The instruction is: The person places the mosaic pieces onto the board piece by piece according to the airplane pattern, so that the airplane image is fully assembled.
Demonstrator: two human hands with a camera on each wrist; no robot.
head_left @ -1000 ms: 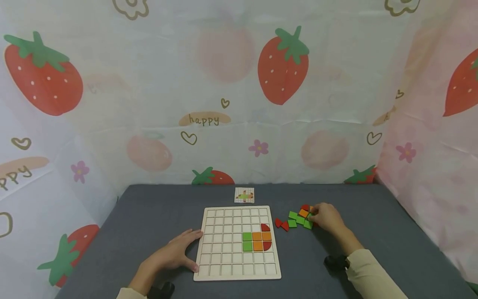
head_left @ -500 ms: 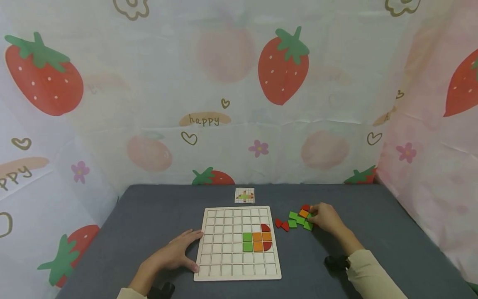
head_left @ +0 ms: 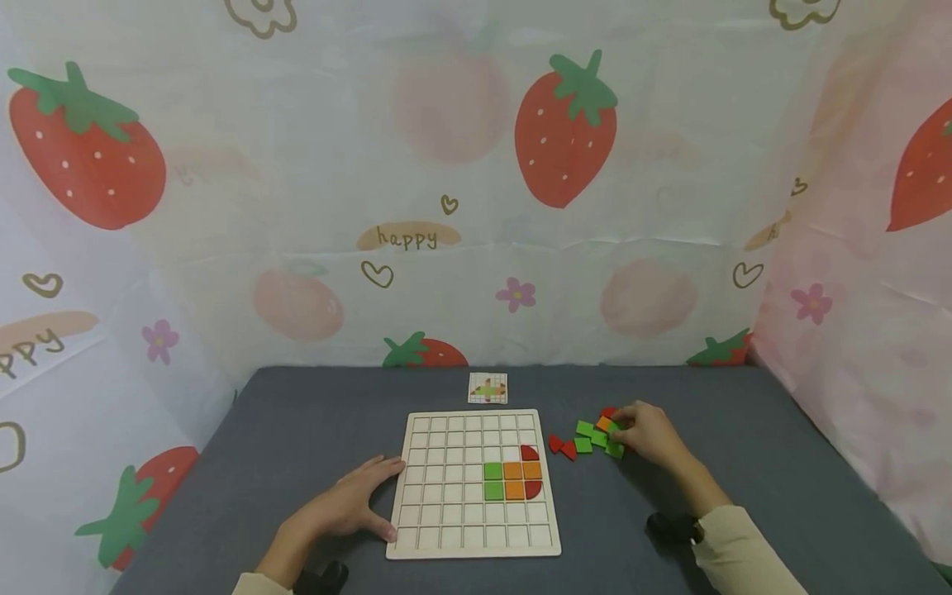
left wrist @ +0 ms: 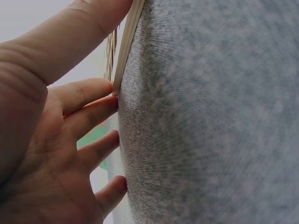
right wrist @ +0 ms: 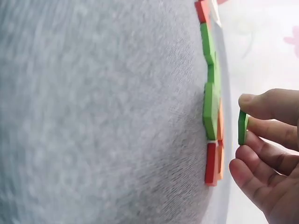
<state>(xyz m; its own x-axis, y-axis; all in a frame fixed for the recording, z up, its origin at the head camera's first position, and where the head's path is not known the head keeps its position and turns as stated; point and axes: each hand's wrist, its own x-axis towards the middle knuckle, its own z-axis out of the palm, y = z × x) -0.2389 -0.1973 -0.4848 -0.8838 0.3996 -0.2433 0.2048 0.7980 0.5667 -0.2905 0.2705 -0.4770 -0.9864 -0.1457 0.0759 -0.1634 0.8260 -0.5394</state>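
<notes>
A pale wooden grid board (head_left: 439,516) lies on the dark table, with green, orange and red tiles set in several squares at its right side. My left hand (head_left: 349,496) rests at the board's left edge, thumb and fingers spread straight against it; the left wrist view shows the fingertips at the board's side (left wrist: 125,53). My right hand (head_left: 650,431) is over the loose tile pile and pinches a green tile (right wrist: 242,127) between thumb and finger, lifted off the table. Below it lie loose green tiles (head_left: 583,445) and an orange tile (head_left: 603,424).
Two red tiles (head_left: 561,446) lie between the board and the pile, and another red tile (head_left: 608,412) sits at the pile's far side. Behind the board is a small pattern card (head_left: 487,388). A strawberry-printed curtain (head_left: 461,165) hangs behind the table.
My right hand has shifted slightly left, and a green tile now shows between its fingertips. The left hand and the board stay as they were.
</notes>
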